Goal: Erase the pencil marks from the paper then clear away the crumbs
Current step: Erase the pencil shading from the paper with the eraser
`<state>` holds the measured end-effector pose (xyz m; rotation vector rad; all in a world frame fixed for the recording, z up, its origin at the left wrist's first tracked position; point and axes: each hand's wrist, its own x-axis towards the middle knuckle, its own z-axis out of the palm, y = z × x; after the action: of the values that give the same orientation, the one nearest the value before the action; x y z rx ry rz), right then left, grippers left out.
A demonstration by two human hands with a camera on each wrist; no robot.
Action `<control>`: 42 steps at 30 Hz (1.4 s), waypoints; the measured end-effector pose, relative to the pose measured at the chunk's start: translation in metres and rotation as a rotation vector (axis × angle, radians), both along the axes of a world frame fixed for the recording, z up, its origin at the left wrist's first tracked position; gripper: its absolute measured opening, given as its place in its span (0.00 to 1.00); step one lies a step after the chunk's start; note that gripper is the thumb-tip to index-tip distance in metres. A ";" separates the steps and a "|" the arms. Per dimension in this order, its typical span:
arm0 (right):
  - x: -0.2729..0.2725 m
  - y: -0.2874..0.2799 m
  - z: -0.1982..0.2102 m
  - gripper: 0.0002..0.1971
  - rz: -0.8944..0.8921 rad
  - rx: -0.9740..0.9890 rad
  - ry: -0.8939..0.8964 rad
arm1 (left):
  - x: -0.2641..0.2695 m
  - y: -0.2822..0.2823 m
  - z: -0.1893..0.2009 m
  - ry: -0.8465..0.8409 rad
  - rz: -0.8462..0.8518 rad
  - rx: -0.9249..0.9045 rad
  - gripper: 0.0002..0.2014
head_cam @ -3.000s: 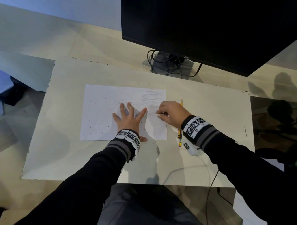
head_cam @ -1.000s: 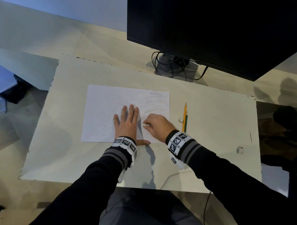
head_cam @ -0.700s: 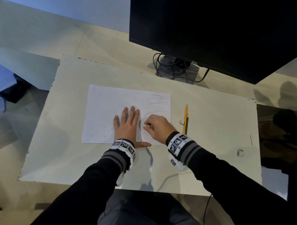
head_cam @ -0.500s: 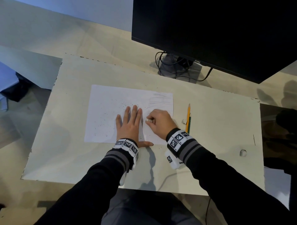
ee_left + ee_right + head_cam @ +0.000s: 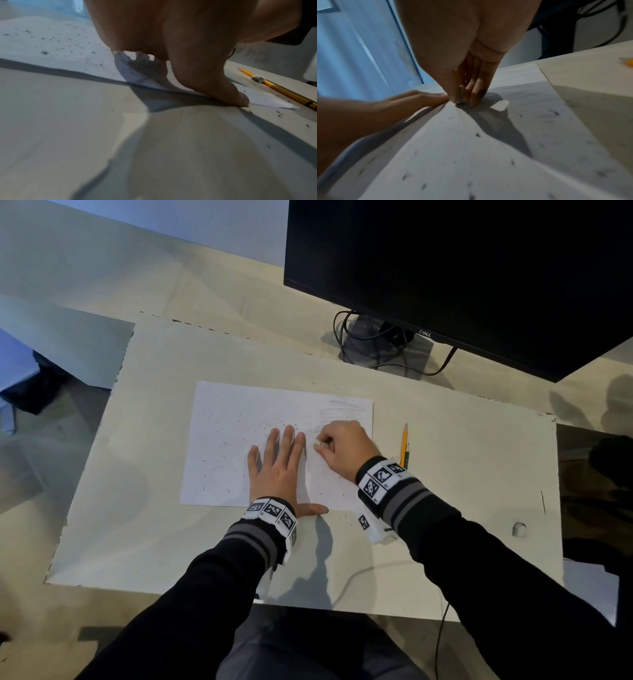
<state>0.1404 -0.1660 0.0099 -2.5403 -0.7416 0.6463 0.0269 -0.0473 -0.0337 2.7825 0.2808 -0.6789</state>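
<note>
On the pale board [image 5: 144, 508] that covers the near part of the desk lies the white paper [image 5: 236, 412], its long edges running left to right. Her or his left hand [image 5: 279, 470] lies flat on the sheet near its middle, fingers straight and close together, the thumb stretched out along the near edge of the paper; the left wrist view shows the thumb tip pressing that edge down onto the board. Just to the right, the right hand [image 5: 342, 448] is curled, its thumb and fingers pinching a small grey eraser [image 5: 460, 96] whose lower end touches the paper right beside the left fingertips. Faint pencil marks [image 5: 344, 409] remain as thin lines in the far right corner of the sheet, just beyond the right hand. Dark crumbs [image 5: 222, 460] are scattered over the left half of the paper and around the left hand, and a few lie on the board past the near right corner. Right of the paper, apart from it, a yellow pencil [image 5: 404, 441] lies pointing away, with a green one close against it. Farther back stands a black monitor [image 5: 462, 268] on its stand, cables looped at the base
</note>
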 end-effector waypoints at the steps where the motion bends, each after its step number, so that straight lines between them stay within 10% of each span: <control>1: 0.001 0.001 0.000 0.06 -0.028 0.008 -0.017 | 0.000 0.000 0.000 0.003 -0.002 0.003 0.72; 42: -0.018 -0.020 -0.007 0.04 -0.047 0.018 -0.056 | 0.005 -0.002 0.002 0.028 -0.016 0.047 0.74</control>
<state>0.1224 -0.1861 0.0033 -2.5600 -0.7005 0.5529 0.0316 -0.0492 -0.0318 2.8250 0.2838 -0.7248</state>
